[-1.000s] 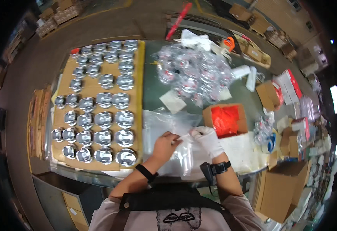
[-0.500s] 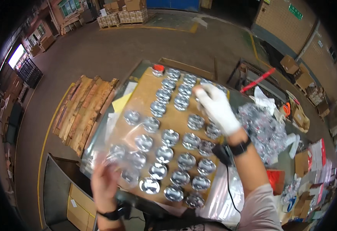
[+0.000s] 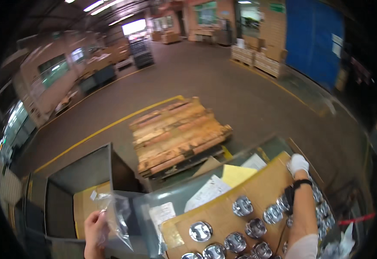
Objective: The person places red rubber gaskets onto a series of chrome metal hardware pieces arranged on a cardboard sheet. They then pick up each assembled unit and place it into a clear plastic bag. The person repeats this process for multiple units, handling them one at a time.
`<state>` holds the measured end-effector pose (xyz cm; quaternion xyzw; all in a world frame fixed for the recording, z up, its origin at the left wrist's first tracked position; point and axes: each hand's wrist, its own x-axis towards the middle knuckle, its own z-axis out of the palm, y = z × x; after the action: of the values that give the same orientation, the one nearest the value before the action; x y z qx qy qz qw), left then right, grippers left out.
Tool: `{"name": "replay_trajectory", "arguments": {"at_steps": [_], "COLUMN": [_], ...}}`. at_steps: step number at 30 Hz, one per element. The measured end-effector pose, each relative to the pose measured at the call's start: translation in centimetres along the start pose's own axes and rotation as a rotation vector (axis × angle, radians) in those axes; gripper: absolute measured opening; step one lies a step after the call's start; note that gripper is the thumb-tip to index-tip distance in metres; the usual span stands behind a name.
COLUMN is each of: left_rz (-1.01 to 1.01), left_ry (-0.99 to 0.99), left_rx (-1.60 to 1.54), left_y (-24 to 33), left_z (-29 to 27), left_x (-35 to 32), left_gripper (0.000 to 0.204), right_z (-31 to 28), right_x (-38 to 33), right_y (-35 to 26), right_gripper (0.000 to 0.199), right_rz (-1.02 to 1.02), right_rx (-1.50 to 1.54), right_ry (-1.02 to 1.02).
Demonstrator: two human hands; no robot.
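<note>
Head view | my left hand (image 3: 95, 227) pinches a clear plastic bag (image 3: 120, 221), left of the cardboard sheet (image 3: 259, 190) | my gloved right hand (image 3: 298, 165) is by the sheet's far edge, can't tell its grip tbh | shiny metal pistons (image 3: 243, 206) sit on the sheet

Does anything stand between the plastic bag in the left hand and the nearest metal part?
Nothing upright is visible between the plastic bag and metal part; white paper and the brown cardboard lie there.
</note>
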<state>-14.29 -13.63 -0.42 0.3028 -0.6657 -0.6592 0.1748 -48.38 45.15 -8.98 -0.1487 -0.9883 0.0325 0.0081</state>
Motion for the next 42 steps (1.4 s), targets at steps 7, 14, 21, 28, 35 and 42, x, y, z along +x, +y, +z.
{"name": "replay_trajectory", "arguments": {"at_steps": [7,14,21,28,35,42], "left_rz": [0.053,0.953,0.061,0.226,0.815,-0.033], "left_ry": [-0.29,-1.287,-2.019,-1.782,-2.017,-1.77], "left_rx": [-0.1,-0.028,0.158,0.199,0.171,0.358], "left_y": [3.8,-0.4,-21.0,-32.6,-27.2,-25.0], "left_z": [4.9,22.4,20.5,11.1,7.0,12.1], "left_x": [-2.6,-22.6,-52.1,-61.4,-69.7,-67.4], "left_gripper": [0.029,0.019,0.017,0.019,0.019,0.02], "right_z": [-12.3,-25.9,-9.1,-4.3,-2.9,-5.2], "right_x": [-12.4,-46.2,-76.0,-84.1,-89.4,-96.2], "right_y": [-0.9,6.0,21.1,23.7,26.3,29.1], "right_gripper": [0.025,0.044,0.064,0.057,0.051,0.066], "right_rz": [-0.257,-0.166,0.382,0.434,0.508,0.254], "right_rx": [0.394,0.172,0.819,1.047,1.33,0.504], "right_ry": [0.152,0.303,0.019,0.021,0.022,0.236]}}
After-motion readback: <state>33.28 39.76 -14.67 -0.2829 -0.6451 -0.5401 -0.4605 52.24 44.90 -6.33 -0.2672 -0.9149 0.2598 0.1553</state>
